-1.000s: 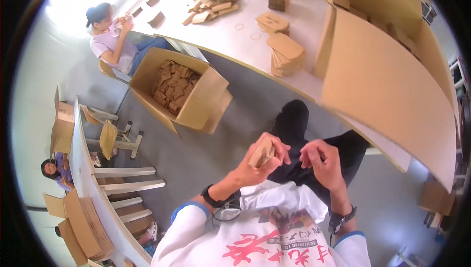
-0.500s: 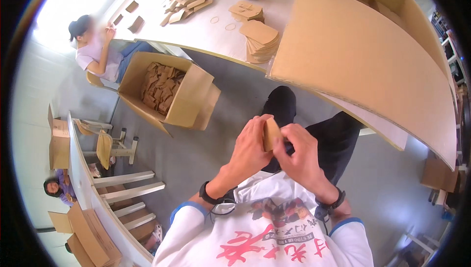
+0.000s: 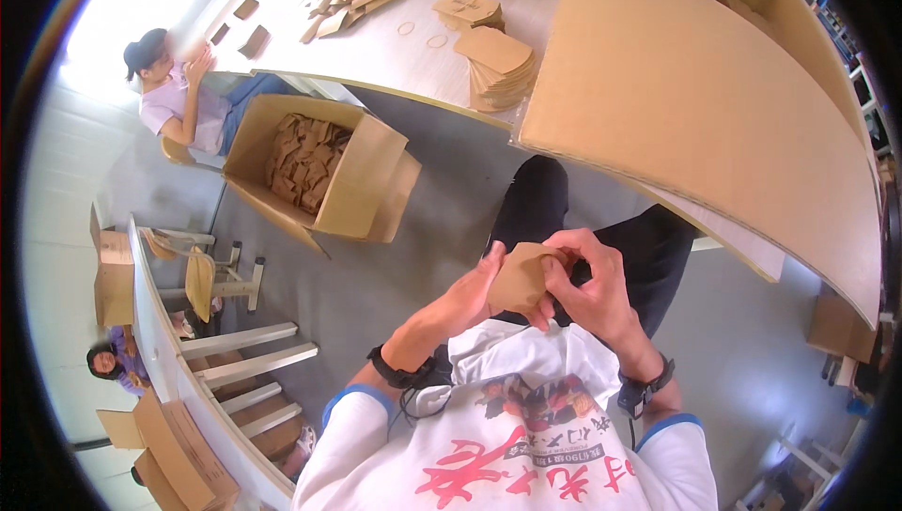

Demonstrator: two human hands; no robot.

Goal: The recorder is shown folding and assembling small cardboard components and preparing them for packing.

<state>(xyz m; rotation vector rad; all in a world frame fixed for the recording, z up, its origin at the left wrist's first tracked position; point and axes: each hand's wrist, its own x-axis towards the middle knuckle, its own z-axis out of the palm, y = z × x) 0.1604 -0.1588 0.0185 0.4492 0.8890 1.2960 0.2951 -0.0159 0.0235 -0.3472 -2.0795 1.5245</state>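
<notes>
Above my lap I hold a small brown paper packet (image 3: 519,278), its flat face turned up. My left hand (image 3: 470,295) grips its left side, with the thumb along the edge. At the right edge my right hand (image 3: 598,287) pinches the paper between thumb and fingers. On the table ahead lie a fanned stack of brown paper packets (image 3: 498,65) and a smaller stack (image 3: 467,9) behind it. Two rubber bands (image 3: 437,42) rest to the left of these stacks.
A large cardboard box (image 3: 695,69) covers the table's right side. Left of my legs, an open carton (image 3: 381,182) holds many brown packets. A loose packet pile (image 3: 352,4) lies farther back. One person (image 3: 183,102) sits at the far left; another (image 3: 117,361) is near a side table.
The packet has turned from a narrow, edge-on view to show its broad face. My right hand has shifted slightly right, and my left hand has opened out along the packet's left side.
</notes>
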